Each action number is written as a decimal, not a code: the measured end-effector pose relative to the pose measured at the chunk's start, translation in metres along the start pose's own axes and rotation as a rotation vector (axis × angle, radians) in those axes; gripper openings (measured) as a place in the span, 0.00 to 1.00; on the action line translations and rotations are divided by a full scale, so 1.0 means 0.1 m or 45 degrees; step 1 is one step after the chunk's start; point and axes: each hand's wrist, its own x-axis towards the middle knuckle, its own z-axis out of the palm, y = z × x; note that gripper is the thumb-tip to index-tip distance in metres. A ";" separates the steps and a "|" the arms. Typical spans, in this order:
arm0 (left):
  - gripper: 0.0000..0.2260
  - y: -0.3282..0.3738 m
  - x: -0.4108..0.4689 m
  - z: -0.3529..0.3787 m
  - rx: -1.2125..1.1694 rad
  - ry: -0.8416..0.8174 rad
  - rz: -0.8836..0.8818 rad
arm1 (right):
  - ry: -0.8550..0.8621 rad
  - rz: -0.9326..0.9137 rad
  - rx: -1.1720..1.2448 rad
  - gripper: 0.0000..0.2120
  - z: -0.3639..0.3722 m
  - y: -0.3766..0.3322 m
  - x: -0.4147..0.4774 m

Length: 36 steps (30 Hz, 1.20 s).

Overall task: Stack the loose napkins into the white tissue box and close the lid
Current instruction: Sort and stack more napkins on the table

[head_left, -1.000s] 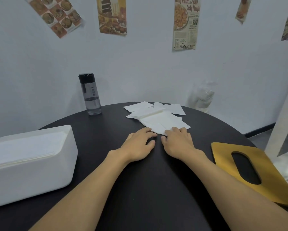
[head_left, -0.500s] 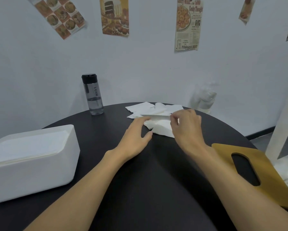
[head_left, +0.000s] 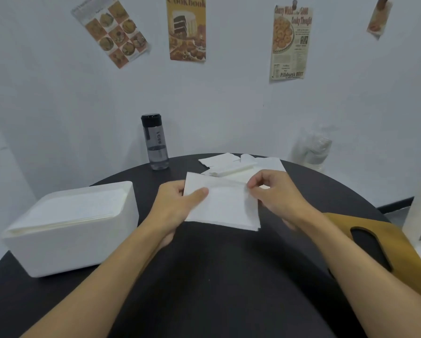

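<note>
A white folded napkin (head_left: pixel 225 206) hangs just above the black round table (head_left: pixel 216 276), held between both hands. My left hand (head_left: pixel 177 206) grips its left edge, thumb on top. My right hand (head_left: pixel 277 193) pinches its upper right corner. More loose white napkins (head_left: pixel 231 164) lie in a pile at the far side of the table. The white tissue box (head_left: pixel 68 230) stands open at the left, filled with napkins to the rim. Its wooden lid (head_left: pixel 385 247), with an oval slot, lies at the right edge of the table.
A dark water bottle (head_left: pixel 156 142) with a black cap stands at the back of the table, left of the napkin pile. A clear plastic bag (head_left: pixel 312 150) sits behind the table against the wall. Posters hang on the white wall.
Both hands went from lying flat at the pile's near edge to lifting one napkin off it and drawing it toward me. The camera view has tilted down slightly.
</note>
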 end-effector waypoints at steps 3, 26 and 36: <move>0.08 -0.12 -0.11 -0.04 0.166 0.023 -0.006 | 0.043 0.043 -0.235 0.07 0.00 0.11 0.07; 0.11 -0.63 0.08 -0.18 0.748 0.066 0.177 | -0.412 -0.221 -1.262 0.13 0.53 0.64 1.48; 0.11 -0.55 0.07 -0.18 0.637 0.086 0.162 | 0.018 -0.447 -0.703 0.14 0.34 0.19 1.33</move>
